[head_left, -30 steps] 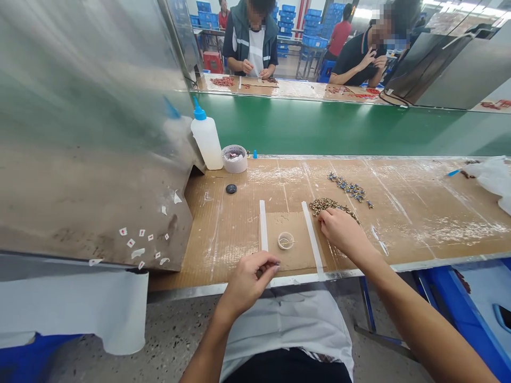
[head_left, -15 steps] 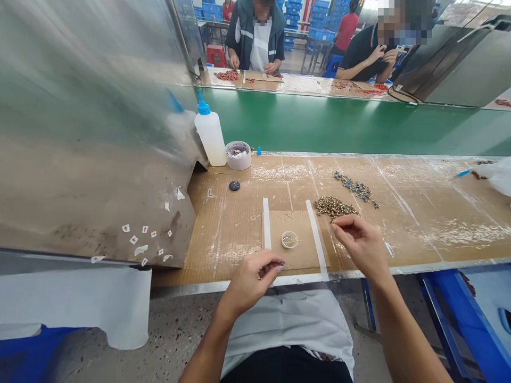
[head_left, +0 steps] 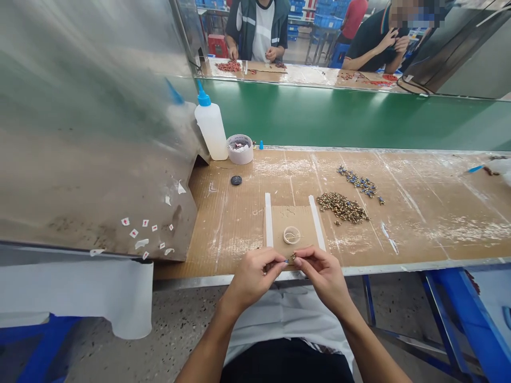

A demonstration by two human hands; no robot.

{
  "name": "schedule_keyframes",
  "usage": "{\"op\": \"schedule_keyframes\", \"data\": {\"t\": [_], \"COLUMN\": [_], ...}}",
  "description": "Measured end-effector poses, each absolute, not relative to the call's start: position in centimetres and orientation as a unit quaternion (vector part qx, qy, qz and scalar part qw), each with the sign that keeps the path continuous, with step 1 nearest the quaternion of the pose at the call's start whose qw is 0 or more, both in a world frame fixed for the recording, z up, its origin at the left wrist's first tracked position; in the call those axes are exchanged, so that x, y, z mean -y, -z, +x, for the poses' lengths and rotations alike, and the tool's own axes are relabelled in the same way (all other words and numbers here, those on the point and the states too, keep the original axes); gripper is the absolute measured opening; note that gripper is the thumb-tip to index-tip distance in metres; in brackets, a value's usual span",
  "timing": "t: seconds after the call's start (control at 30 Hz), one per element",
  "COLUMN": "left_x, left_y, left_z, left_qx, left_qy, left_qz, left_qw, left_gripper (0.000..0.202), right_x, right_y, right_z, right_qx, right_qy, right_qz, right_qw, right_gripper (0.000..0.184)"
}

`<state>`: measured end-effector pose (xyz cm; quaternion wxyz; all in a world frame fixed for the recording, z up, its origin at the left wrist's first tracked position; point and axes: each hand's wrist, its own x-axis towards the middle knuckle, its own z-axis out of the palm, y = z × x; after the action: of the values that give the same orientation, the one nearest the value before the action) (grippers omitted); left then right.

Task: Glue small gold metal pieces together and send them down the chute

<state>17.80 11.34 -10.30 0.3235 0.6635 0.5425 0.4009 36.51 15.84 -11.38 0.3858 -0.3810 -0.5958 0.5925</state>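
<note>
Brass part: we now hold a tiny brass-coloured part [head_left: 293, 258] between both sets of fingertips, at the near edge of the bench, just above the cardboard mat [head_left: 294, 221].
Change: half a second ago our right hand [head_left: 324, 274] was out by the pile of parts [head_left: 342, 207] to the right; it has come back to the middle and now meets our left hand [head_left: 252, 276].
Meaning: we judge that a piece picked from the pile has been brought in to be joined with what the left hand was already holding.
Left hand: thumb and forefinger pinched together on a small dark piece; it has barely moved from its place at the near edge.
Right hand: fingertips pinched on the small part, touching the left fingertips.
Look of the part: very small, metallic, gold-brown with a darker bit; we cannot make out its shape.
Pile of parts: same gold-brown pieces, heaped right of the mat, well apart from our hands.
Bluish pieces: a looser scatter [head_left: 361, 183] farther off and to the right.
Ring: a small pale ring [head_left: 291, 234] lies on the mat, just beyond our hands, between two white strips [head_left: 268, 219].
Far left: a white bottle [head_left: 212, 130] with a blue cap, a small round tub [head_left: 240, 149] beside it, and a dark button [head_left: 236, 180] nearer.
Far side: other people work across the green belt [head_left: 359, 119].
</note>
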Motion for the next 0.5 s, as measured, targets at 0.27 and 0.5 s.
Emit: {"op": "schedule_keyframes", "data": {"t": [0.27, 0.5], "left_x": [-11.35, -11.28], "left_y": [10.05, 10.46], "left_z": [17.96, 17.83], "left_qx": [-0.543, -0.526], "left_qy": [-0.392, -0.388], "left_qz": [0.67, 0.696], "left_qw": [0.32, 0.296], "left_gripper": [0.019, 0.021], "right_x": [-15.93, -16.11], "right_y": [11.54, 11.14], "right_z": [36.84, 36.85], "right_qx": [0.643, 0.702], "right_qy": [-0.566, -0.526], "right_qz": [-0.375, -0.358], "right_qw": [0.354, 0.32], "right_gripper": [0.019, 0.019]}}
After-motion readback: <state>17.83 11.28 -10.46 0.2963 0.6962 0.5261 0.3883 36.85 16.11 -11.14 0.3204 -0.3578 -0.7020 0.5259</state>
